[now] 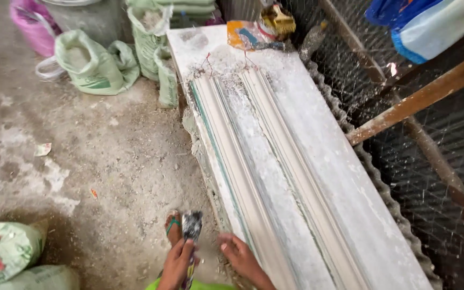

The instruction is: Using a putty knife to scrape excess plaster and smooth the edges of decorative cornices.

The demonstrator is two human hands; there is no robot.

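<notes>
Fingers of my left hand (177, 264) curled around a plaster-caked brush (191, 228); my right hand (238, 254) lay loosely open, holding nothing, touching the mould's (264, 177) near edge. Its long axis ran away from me, nearer the right.

Pale green woven sacks (89, 64) stand on the dusty concrete floor (81, 156); pink plastic bag (30, 24) behind them. Two more green sacks (6, 252) at lower left. Wire mesh fence (436, 156) with brown wooden beam (420, 99) at right
</notes>
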